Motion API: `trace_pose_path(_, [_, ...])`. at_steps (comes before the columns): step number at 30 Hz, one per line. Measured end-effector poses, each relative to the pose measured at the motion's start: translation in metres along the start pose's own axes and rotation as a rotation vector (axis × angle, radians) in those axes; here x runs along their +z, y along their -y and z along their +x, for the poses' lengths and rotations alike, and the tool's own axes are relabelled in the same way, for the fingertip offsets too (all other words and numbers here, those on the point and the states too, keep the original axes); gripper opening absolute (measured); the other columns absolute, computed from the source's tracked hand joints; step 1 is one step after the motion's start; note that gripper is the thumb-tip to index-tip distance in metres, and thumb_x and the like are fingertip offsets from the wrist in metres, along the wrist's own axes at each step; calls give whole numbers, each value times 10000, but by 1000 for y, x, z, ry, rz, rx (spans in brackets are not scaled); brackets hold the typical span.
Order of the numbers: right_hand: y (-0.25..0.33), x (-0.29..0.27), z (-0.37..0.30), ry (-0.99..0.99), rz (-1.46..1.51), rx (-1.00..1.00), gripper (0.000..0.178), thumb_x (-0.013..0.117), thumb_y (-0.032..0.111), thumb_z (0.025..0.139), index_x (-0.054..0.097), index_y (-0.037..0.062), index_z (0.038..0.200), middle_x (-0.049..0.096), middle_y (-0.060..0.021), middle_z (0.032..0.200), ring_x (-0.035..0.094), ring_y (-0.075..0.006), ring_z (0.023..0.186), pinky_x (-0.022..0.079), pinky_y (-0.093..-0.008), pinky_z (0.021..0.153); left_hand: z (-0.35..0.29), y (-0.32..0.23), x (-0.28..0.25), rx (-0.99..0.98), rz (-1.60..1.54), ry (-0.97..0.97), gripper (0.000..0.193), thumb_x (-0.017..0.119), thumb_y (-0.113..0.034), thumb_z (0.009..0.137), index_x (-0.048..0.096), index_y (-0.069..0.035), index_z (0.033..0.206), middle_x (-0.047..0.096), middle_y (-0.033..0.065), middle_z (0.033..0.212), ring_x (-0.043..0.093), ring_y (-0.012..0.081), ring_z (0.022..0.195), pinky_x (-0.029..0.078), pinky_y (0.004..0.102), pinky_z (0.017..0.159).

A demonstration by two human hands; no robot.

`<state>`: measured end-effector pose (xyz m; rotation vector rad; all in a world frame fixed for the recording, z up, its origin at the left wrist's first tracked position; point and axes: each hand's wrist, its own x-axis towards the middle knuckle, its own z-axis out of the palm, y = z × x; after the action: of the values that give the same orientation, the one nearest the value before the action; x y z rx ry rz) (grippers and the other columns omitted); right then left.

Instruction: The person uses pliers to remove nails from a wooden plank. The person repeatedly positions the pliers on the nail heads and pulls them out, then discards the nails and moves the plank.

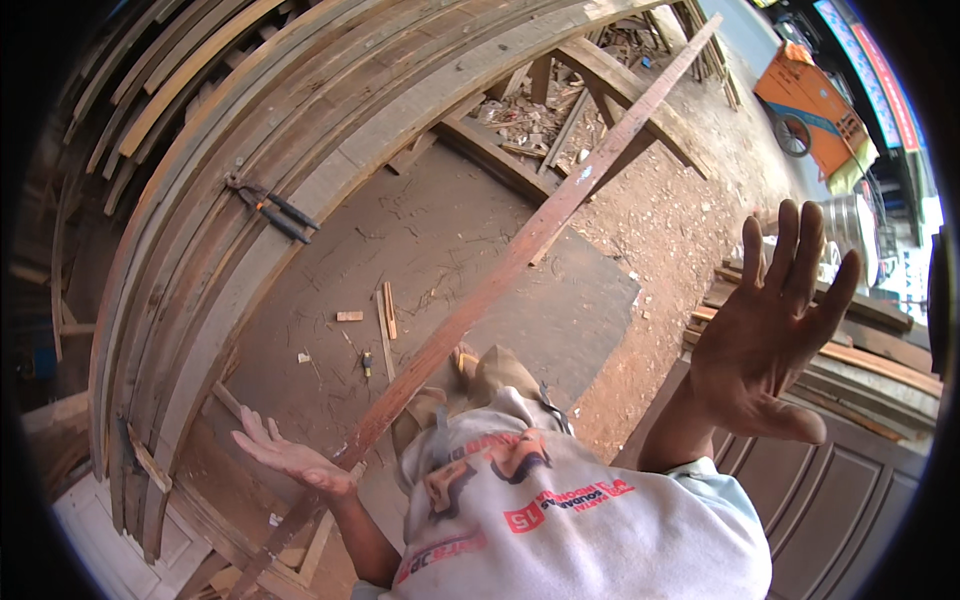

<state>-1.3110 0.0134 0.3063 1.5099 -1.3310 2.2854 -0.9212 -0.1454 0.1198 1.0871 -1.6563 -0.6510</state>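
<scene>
Both of my hands are empty, with the fingers apart. My left hand (290,455) is held out low on the left, palm up, near a long reddish wooden plank (470,308). My right hand (775,335) is raised on the right with its fingers spread, away from any tool. The plank runs slantwise in front of my body, from the lower left to the far upper right. A pair of pincers (272,210) with dark handles lies on the stacked boards to the left. On the ground are a small yellow-and-black tool (367,364) and a short wood block (349,316).
Long stacked boards (330,130) fill the left side. Wood scraps (510,110) lie in a framed area ahead. Thin wood strips (388,312) are on the ground. At right are more planks (870,350) and a panelled door (810,500); an orange cart (808,105) stands far off.
</scene>
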Motion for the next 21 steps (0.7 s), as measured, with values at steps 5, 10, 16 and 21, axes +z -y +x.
trace_pose_path(5, [12, -12, -27, -29, -406, 37, 1284, 249, 978, 841, 225, -46, 1615, 374, -364, 1575, 405, -469, 1476, 276, -588, 1219, 3, 7, 16, 3, -28, 80, 1073, 311, -767, 966, 42, 6, 1660, 270, 329, 1642, 291, 441, 1525, 189, 638, 1203])
trace_pose_path(10, [-1, -8, -42, -9, -328, 91, 1250, 170, 955, 869, 390, -82, 1530, 560, -314, 1416, 582, -415, 1308, 395, -540, 1154, 12, -20, 3, -14, 440, 391, 829, 359, -615, 1050, 322, 8, 1594, 407, 254, 1574, 345, 434, 1483, 265, 568, 1210])
trace_pose_path(16, [-24, 24, -50, 3, -87, 176, 1192, 163, 902, 917, 444, -111, 1479, 600, -323, 1368, 690, -382, 1152, 546, -474, 999, -5, -24, -9, -101, 518, 545, 658, 440, -491, 1062, 494, 7, 1489, 454, 217, 1509, 341, 442, 1446, 260, 591, 1204])
trace_pose_path(21, [-59, 21, -68, 87, -421, 329, 516, 553, 342, 1080, 569, -76, 1383, 671, -212, 1302, 712, -293, 1097, 550, -410, 979, -27, -11, -6, -186, 534, 618, 629, 516, -464, 1044, 527, 8, 1459, 461, 218, 1501, 347, 436, 1441, 277, 575, 1204])
